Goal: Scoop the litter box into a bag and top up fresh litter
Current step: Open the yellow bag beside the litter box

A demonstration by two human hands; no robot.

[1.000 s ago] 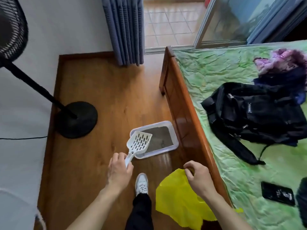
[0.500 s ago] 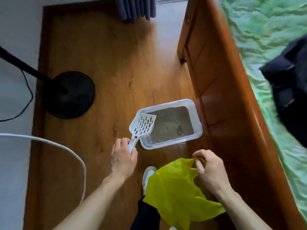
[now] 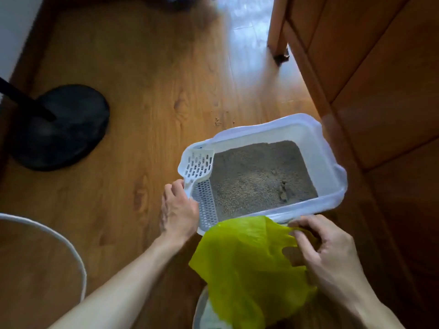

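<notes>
So the litter box [image 3: 330, 160] is sitting on the wood floor [image 3: 147, 74], right up next to the wooden bed frame [image 3: 380, 91] on the right side. It's a white plastic tray with grey litter [image 3: 259, 176] spread across most of the bottom, and there's a darker clump [image 3: 283, 192] toward the near right corner of the litter. The left end of the box has a perforated grid section [image 3: 206, 205].

Left hand [image 3: 177, 210] has its fingers wrapped around the handle of the white slotted scoop [image 3: 198, 165], and the scoop head is up over the far left corner of the box, looks empty. Right hand [image 3: 330, 250] is pinching the top edge of a yellow-green plastic bag [image 3: 244, 264], fingers curled into the plastic, holding it just at the near rim of the box so the bag overlaps that rim a bit. The bag hangs down toward the near edge of the view.

A few loose litter crumbs [image 3: 217, 121] are on the floor just past the far side of the box. Over on the left there's a black round fan base [image 3: 59, 127] with its pole, well apart from the box, and a white curved rim [image 3: 71, 243] in the near left corner, can't tell what it belongs to.
</notes>
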